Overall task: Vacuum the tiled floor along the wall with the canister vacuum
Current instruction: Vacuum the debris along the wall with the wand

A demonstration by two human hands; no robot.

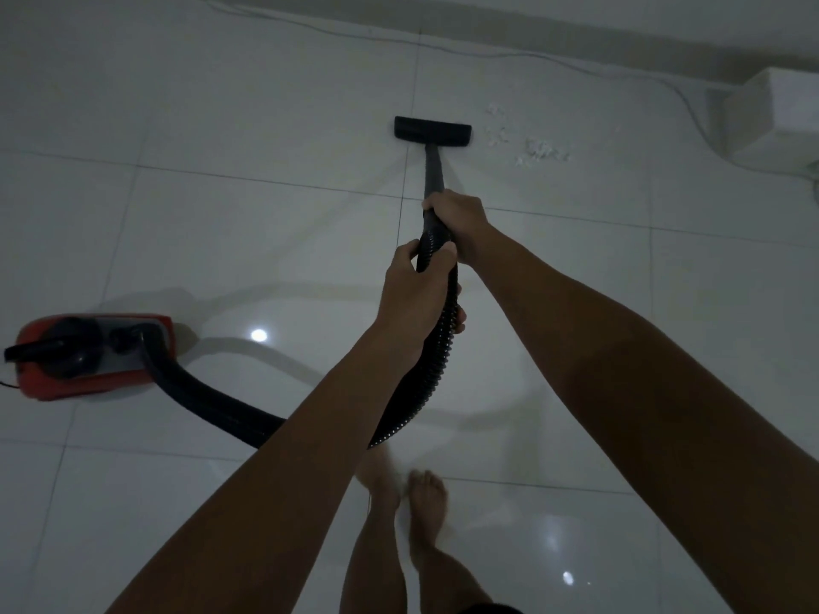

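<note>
From the head view, your right hand [458,223] is wrapped around the rigid black tube [433,170] just above centre of the frame, and your left hand [419,294] grips the ribbed hose [436,361] right below it, fingers curled round in both cases. The tube runs almost straight up the frame from your hands to the flat black floor head [432,132], whose long axis lies across the frame, roughly parallel to the wall [576,19] along the top edge.

The relation that matters: the white crumbs [538,150] lie just to the right of the floor head, nearer the white box [771,113] at the upper right, so the head likely needs to sweep rightward, led by your right hand.

The red canister [95,356] sits at the left edge, well apart from the head, joined by the hose curving under your left arm. The floor [221,126] is glossy pale tile with thin grout lines, and a thin cord [532,55] trails along the wall.
</note>
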